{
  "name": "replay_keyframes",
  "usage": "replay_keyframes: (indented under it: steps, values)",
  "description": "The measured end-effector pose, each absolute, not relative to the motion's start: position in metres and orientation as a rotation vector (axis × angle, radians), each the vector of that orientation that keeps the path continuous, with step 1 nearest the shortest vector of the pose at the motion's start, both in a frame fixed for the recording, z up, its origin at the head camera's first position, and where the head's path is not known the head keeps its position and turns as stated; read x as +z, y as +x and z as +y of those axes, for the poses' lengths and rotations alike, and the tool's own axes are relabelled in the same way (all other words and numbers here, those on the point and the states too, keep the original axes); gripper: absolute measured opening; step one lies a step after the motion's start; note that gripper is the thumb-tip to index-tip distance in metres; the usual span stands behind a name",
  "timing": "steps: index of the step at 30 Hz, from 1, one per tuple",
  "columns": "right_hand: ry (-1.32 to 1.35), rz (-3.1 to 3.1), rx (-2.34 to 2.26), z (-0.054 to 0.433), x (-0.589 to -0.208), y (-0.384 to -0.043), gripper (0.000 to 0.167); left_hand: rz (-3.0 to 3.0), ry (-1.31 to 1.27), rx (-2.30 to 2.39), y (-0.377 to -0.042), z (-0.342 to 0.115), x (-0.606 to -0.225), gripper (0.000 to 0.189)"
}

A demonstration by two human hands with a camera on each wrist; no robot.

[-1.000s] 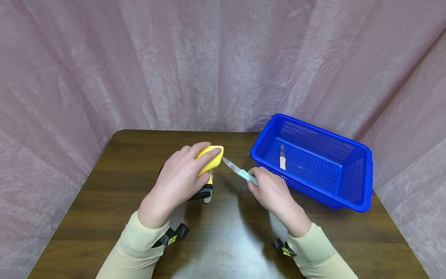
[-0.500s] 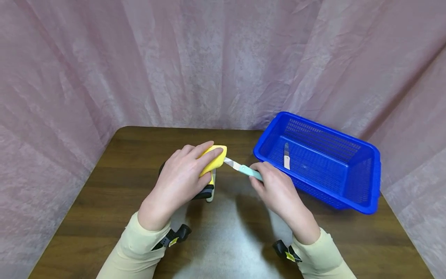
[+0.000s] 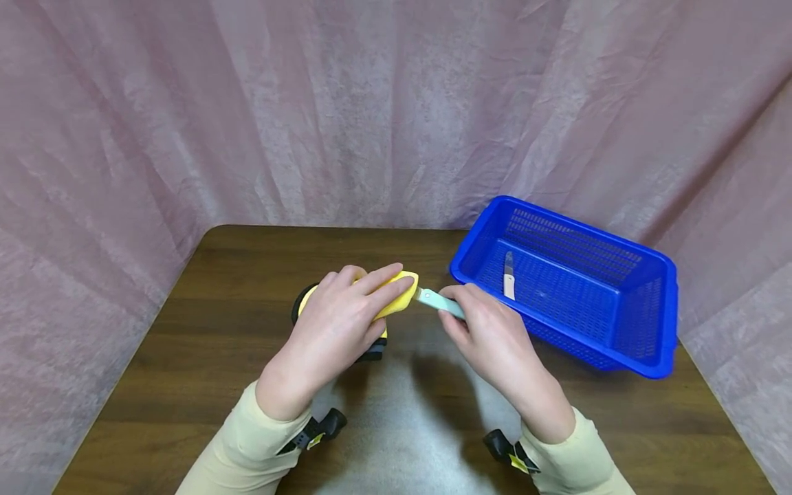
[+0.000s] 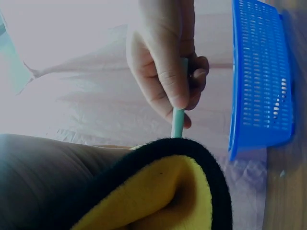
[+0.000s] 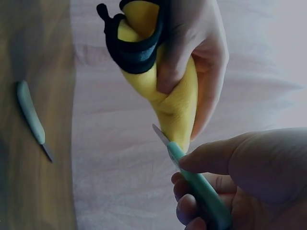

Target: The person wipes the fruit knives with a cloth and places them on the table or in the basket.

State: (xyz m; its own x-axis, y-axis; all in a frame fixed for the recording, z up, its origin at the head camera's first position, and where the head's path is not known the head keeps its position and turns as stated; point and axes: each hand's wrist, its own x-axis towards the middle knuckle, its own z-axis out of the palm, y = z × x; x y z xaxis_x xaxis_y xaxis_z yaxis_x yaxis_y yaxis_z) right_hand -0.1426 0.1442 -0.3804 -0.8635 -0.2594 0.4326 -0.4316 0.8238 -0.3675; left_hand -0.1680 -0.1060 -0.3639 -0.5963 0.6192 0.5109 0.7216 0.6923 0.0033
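My left hand [image 3: 337,316] grips a yellow cloth [image 5: 177,105] with black edging, held above the table. Its folded tip wraps the blade of a small knife [image 5: 201,191] with a mint-green handle. Only part of the blade shows beside the cloth in the right wrist view; from the head it is covered. My right hand [image 3: 495,330] pinches that handle between thumb and fingers, the blade side pointing toward my left hand. On the table lies a second knife [image 5: 31,112] with a pale green handle, hidden from the head view by the left hand and cloth.
A blue plastic basket [image 3: 594,234] with perforated walls stands at the right of the wooden table [image 3: 185,357]. Inside it, near its left end, lies a knife [image 3: 509,285] with a whitish handle. A pink curtain [image 3: 371,117] hangs behind the table.
The mint-green knife's blade, bare a second ago, has gone into the cloth's fold. My left hand and the cloth have shifted right and slightly nearer, covering the table knife in the head view.
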Motion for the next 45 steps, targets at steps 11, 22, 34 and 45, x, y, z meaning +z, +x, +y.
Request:
replay_keyframes:
  steps: [11,22,34,45]
  values:
    - [0.533,-2.613,0.627,0.1431,-0.3778,-0.138,0.013,-2.397,-1.089,-0.223,-0.1655,-0.1013,-0.3665,0.067]
    - [0.52,-2.613,0.644,0.1431,-0.377,-0.138,0.015,-2.4,-1.092,-0.203,-0.1657,-0.1015,-0.366,0.068]
    - [0.526,-2.618,0.647,0.1446,-0.375,-0.138,0.017,-2.418,-1.082,-0.183,-0.1657,-0.1034,-0.365,0.072]
    - [0.511,-2.629,0.66,0.1457,-0.373,-0.1365,0.015,-2.421,-1.057,-0.192,-0.1675,-0.1082,-0.3657,0.067]
